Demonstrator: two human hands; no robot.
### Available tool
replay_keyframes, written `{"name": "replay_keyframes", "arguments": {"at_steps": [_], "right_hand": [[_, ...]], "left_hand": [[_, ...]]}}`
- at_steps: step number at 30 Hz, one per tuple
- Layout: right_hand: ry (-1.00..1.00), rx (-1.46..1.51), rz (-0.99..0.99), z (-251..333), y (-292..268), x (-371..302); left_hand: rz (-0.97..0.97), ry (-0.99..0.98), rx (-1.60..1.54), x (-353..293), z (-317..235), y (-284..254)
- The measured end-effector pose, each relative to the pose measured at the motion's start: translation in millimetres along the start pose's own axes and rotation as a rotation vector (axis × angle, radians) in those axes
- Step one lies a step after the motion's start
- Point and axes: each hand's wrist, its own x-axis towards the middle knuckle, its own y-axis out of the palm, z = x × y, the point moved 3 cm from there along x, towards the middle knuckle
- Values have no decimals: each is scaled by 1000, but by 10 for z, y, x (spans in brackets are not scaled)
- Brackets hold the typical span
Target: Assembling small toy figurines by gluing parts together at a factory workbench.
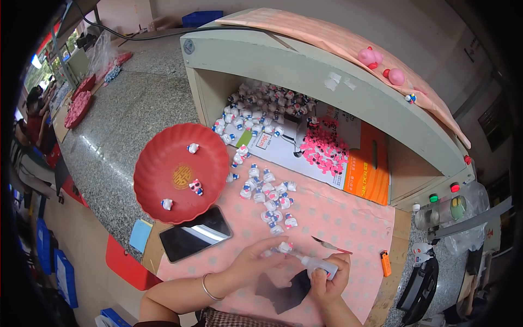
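Between the fingertips of my left hand (256, 258) is a small white figurine (285, 247), held above the pink cloth (357, 231). My right hand (332, 279) is closed around a small translucent squeeze bottle (320, 266). Its narrow nozzle points left, close to the figurine; whether the two touch I cannot tell. Just beyond my hands lies a loose group of white and blue figurines (267, 192). A dark sheet (286, 291) lies beneath my hands. To the right rest a thin tool with a red handle (340, 250) and an orange lighter (385, 264).
A red scalloped bowl (150, 158) with 3 figurines stands at left, beside a black phone (196, 234) and blue notepad (140, 235). Under the pale arched shelf (305, 57) are piled figurines (261, 106) and small pink pieces (326, 147). A clear jar (436, 217) stands at right.
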Motion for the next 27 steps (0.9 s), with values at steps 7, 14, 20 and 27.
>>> {"name": "replay_keyframes", "arguments": {"at_steps": [7, 14, 20, 27], "right_hand": [[-25, -17, 34, 52, -38, 28], [-45, -44, 17, 90, -87, 66], [75, 53, -42, -83, -223, -32], [542, 421, -123, -81, -389, 401]], "left_hand": [[-8, 11, -33, -8, 23, 5], [-25, 19, -23, -26, -20, 35], [16, 16, -35, 24, -14, 152], [2, 10, -17, 40, -32, 123]]}}
